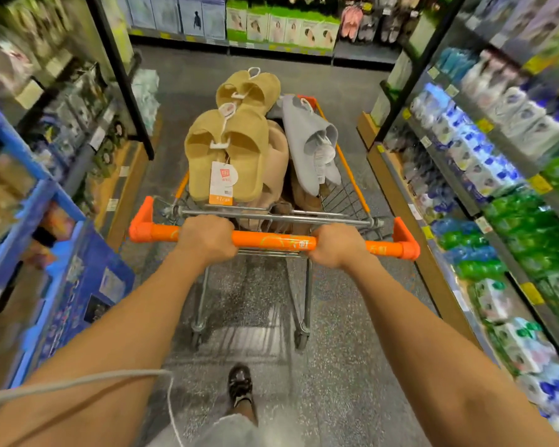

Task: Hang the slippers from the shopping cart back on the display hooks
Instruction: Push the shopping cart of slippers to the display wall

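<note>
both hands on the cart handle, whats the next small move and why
Probably keep pushing the cart forward to the aisle's end. Both the left hand and right hand grip the orange handle, and hanging slippers show ahead; the tan slippers lie in the cart.

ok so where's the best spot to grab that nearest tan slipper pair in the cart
Probably by the white plastic hanger joining the tan slippers, coming from above. The pair lies on top of the pile, toes toward the handle, with the hanger facing up and uncovered, so a pinch there lifts both together.
</note>
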`<state>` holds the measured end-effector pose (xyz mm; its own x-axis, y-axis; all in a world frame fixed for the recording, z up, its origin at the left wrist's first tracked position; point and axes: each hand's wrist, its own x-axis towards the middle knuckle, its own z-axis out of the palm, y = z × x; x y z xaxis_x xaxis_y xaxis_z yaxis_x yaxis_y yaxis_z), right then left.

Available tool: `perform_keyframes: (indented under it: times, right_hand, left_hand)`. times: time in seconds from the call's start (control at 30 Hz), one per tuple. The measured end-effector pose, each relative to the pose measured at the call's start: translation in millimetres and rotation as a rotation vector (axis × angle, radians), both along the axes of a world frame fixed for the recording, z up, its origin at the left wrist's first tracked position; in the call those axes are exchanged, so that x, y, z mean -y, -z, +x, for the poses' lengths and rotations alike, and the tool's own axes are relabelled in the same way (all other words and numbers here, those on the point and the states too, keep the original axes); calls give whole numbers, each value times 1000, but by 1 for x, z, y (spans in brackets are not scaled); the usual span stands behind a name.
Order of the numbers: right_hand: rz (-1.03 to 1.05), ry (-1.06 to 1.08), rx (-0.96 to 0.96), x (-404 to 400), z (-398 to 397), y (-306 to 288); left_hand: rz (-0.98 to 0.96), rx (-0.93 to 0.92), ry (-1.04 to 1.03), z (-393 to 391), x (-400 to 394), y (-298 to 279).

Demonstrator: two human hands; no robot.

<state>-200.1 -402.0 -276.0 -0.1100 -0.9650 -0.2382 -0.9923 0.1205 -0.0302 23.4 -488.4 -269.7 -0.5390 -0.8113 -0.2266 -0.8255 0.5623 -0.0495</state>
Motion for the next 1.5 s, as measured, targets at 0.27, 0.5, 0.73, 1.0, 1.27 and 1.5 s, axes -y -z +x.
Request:
perform_keyframes:
  times: [0.27, 0.5, 0.73, 1.0, 1.27, 1.5]
  right_hand:
    - [-22, 22, -2, 124, -78, -4]
    - [-28, 34, -8, 231, -150, 4]
    - [-24, 22, 30, 357, -236, 0]
    - [5, 5, 49, 492, -334, -5]
    - [63, 68, 27, 626, -420, -9]
    - [3, 166, 28, 763, -496, 0]
  left_hand:
    - [-32, -37, 47, -79, 128, 3]
    - [-14, 2, 51, -149, 238, 5]
    - [19, 38, 15, -240, 362, -4]
    - [42, 17, -5, -338, 497, -7]
    - [40, 14, 22, -426, 634, -6]
    - [49, 9, 100, -505, 781, -7]
